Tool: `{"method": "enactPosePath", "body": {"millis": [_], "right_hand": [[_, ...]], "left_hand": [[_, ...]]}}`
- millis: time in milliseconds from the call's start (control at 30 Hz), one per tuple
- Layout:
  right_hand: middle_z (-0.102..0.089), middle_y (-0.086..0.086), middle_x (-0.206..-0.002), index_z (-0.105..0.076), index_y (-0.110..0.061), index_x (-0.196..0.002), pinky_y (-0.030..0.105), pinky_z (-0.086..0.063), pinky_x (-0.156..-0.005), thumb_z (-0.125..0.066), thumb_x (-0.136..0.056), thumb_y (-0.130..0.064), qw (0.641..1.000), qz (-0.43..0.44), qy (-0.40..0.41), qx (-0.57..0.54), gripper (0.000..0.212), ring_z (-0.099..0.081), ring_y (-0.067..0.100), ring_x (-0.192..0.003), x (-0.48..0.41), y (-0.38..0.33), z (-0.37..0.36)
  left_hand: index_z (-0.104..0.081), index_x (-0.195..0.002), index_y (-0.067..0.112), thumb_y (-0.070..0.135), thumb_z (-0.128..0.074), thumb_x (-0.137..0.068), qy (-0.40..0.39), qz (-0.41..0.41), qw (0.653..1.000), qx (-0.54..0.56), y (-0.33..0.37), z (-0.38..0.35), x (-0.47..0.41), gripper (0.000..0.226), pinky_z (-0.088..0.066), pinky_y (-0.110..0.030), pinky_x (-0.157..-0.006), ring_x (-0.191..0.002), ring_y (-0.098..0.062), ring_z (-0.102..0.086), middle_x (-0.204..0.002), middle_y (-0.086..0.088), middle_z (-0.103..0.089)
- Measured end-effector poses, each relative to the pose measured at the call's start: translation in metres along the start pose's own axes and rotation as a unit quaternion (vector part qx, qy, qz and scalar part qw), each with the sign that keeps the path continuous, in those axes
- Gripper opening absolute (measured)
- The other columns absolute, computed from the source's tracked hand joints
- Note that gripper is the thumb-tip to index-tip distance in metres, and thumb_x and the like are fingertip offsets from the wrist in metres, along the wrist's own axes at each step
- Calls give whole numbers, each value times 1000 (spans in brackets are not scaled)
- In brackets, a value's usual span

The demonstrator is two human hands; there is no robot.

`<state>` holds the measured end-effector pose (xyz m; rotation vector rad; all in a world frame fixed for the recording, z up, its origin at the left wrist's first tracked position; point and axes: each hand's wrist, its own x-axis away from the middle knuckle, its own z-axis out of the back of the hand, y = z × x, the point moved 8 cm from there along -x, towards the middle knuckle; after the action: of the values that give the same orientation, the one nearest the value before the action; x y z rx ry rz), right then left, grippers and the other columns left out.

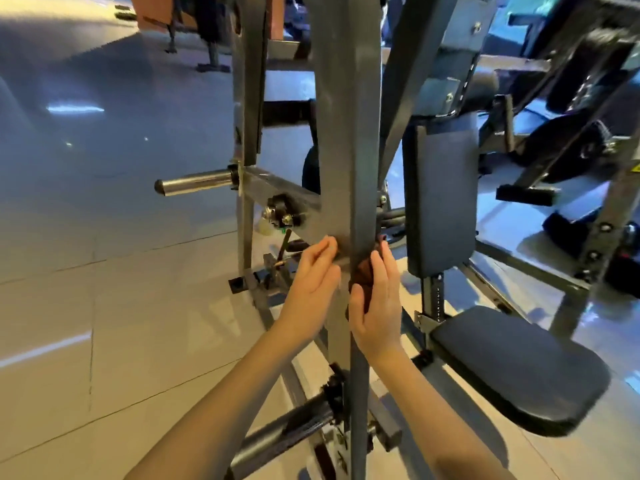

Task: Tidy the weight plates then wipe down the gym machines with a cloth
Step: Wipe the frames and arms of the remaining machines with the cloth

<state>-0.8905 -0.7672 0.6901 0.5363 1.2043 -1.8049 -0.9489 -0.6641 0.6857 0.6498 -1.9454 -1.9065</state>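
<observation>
Pale tiled gym floor [104, 306] behind a grey steel upright [346, 133] of a plate-loaded machine. Bare chrome peg [197, 181] to the left, with no plate on it. Back pad [440, 195] and seat pad [519, 368] to the right.

Step in hand, by judgement: wiping the upright, the plate tidying apparently done.

For a good wipe: fold the cloth [363, 271] flat rather than bunched, press it against the steel, and draw it along the full run in long overlapping strokes. Take the edges and the far face as well, then go round the bolts and joints. Steady the frame with the free hand, clear of pinch points.

Right hand [377, 306]: closed round the dark red cloth, thumb over it, pressing it to the upright's right edge at mid-height.

Left hand [311, 282]: loose and holding nothing, fingers gently curved, fingertips touching the upright's left face just beside the cloth.
</observation>
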Motion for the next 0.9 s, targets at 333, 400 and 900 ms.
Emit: {"method": "enactPosePath", "body": {"millis": [333,400,900], "right_hand": [[-28,15,-152,-20,-18,-146,16,-32,-106,-29,-103,-48,994,-97,-32,33,54,-31,7,-134,38,7,-1],[-31,21,-152,-20,-20,-146,23,-30,-105,-32,-100,-42,993,-100,-40,47,53,-24,1,-135,28,7,1],[-53,13,-134,-44,-6,-138,18,-44,-102,-35,-98,-29,976,-162,138,52,47,-50,14,-122,7,-8,7]], "left_hand": [[-36,-142,21,18,-36,-104,-38,24,998,-33,1,3,-5,38,-33,5,-83,-114,10,-37,-132,14,-30],[-42,-128,35,22,-37,-104,-35,29,999,-29,3,3,-7,28,-36,-3,-91,-118,3,-38,-134,11,-32],[-26,-150,21,21,-37,-104,-138,-21,979,-147,11,7,-9,48,-26,2,-88,-121,14,-31,-141,16,-22]]}}
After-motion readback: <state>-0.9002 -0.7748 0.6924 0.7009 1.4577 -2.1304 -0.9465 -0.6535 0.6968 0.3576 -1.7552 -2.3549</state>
